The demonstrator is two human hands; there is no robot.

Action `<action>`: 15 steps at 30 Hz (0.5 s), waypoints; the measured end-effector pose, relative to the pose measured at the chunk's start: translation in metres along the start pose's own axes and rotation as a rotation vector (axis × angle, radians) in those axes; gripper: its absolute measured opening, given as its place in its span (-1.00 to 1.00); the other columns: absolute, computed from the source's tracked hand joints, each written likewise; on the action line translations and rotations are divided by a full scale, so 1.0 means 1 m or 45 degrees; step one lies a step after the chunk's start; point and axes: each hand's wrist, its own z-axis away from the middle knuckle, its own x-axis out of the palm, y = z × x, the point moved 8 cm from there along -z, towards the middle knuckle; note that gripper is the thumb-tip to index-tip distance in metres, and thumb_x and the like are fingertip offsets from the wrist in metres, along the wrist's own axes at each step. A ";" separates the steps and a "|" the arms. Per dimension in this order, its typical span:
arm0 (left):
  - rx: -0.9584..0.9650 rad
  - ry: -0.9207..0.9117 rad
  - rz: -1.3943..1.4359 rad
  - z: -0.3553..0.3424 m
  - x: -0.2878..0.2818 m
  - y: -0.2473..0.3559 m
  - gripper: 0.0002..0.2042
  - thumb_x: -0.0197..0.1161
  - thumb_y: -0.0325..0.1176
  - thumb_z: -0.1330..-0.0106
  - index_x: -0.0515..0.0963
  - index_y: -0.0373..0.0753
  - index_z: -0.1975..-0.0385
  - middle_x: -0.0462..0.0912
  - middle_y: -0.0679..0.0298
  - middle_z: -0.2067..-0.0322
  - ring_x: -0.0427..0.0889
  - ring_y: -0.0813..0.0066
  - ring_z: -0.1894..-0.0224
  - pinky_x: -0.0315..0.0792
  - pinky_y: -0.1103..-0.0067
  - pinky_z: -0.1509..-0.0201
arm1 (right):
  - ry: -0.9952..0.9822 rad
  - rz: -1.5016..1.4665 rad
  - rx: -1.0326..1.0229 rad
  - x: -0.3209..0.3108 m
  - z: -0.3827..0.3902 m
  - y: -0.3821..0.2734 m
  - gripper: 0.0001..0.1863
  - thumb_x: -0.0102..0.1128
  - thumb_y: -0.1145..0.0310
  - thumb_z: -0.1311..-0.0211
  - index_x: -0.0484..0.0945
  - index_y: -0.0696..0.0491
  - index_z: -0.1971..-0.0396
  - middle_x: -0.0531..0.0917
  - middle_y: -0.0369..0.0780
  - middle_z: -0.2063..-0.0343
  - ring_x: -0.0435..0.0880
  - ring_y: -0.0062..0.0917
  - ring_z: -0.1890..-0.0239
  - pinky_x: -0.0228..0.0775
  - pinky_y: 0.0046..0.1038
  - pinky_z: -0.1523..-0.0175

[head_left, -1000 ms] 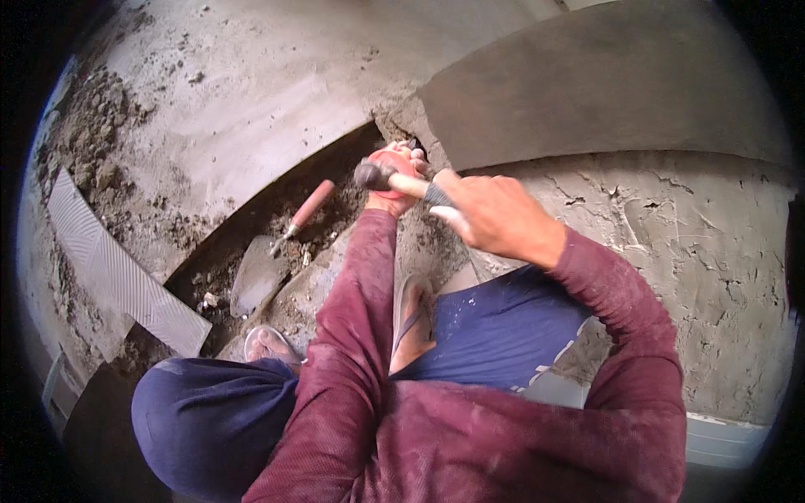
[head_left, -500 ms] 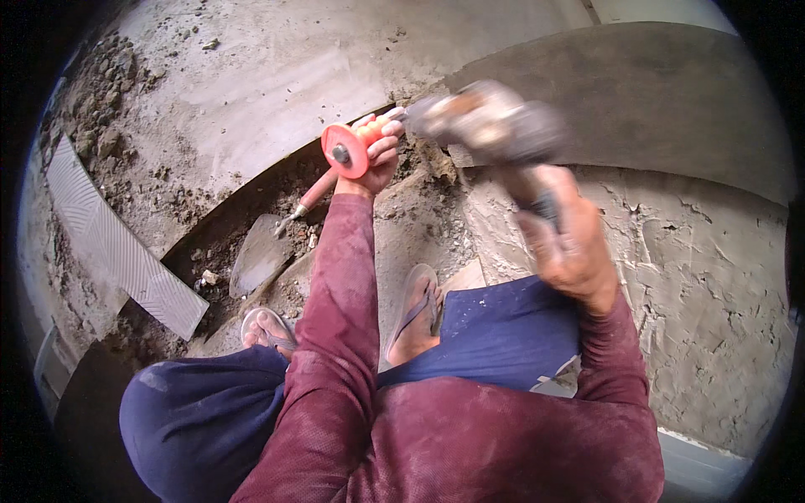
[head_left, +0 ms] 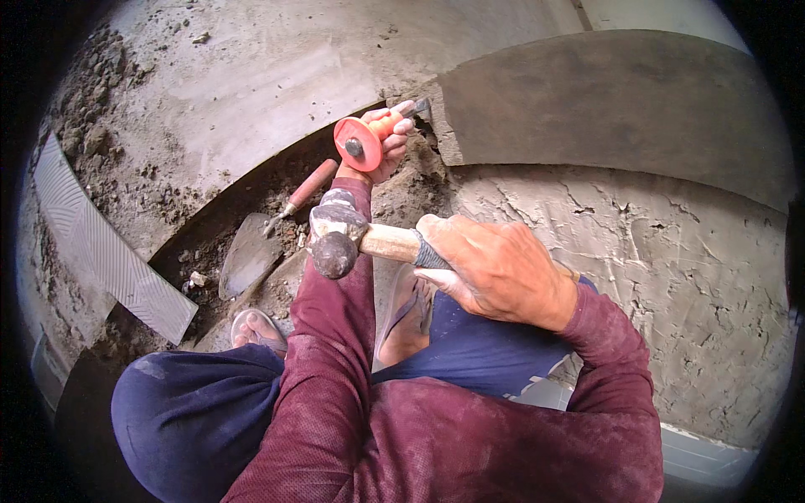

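My left hand (head_left: 391, 149) is wrapped round the orange grip of a chisel (head_left: 386, 126) that has a round hand guard. The chisel's flat metal tip points up and right, at the broken edge of a dark slab (head_left: 604, 101); whether it touches cannot be made out. In my right hand (head_left: 503, 268) is a hammer (head_left: 340, 235) with a short wooden handle, dark wrapping and a grey, mortar-stained head. That head hangs over my left forearm, below the chisel's round struck end.
A trowel (head_left: 251, 256) with a reddish handle lies in the dug strip left of my forearm. Further left is a ridged grey tile strip (head_left: 109, 243) beside loose soil and rubble (head_left: 101, 109). Rough mortar (head_left: 671, 293) covers the right side. My sandalled feet stand below the trench.
The hammer has swung from above right of the chisel, down and left to over my left forearm. My left hand has shifted slightly right, still holding the chisel.
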 end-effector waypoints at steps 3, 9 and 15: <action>0.006 -0.004 0.011 0.000 0.000 0.001 -0.64 -0.11 -0.23 -0.37 0.29 -0.28 -0.06 0.39 0.20 0.48 0.23 0.53 0.70 0.23 0.64 0.67 | 0.041 0.049 -0.047 -0.002 -0.004 -0.004 -0.59 0.14 0.15 -0.18 0.38 0.07 0.06 0.47 -0.18 0.51 0.57 -0.29 0.59 0.40 -0.28 0.56; 0.034 -0.041 0.029 -0.001 0.000 -0.003 -0.65 -0.10 -0.22 -0.36 0.31 -0.27 -0.05 0.41 0.20 0.47 0.27 0.52 0.69 0.25 0.63 0.65 | -0.106 0.132 -0.121 0.001 -0.013 -0.016 -0.60 0.14 0.20 -0.14 0.39 0.07 0.07 0.47 -0.21 0.54 0.58 -0.35 0.59 0.41 -0.31 0.57; 0.063 -0.020 -0.062 -0.002 -0.003 -0.004 -0.64 -0.09 -0.22 -0.38 0.22 -0.28 -0.07 0.39 0.24 0.48 0.23 0.56 0.71 0.19 0.64 0.65 | -0.138 0.264 -0.163 -0.001 -0.019 -0.026 -0.61 0.13 0.23 -0.14 0.40 0.08 0.07 0.46 -0.23 0.54 0.58 -0.42 0.57 0.41 -0.37 0.57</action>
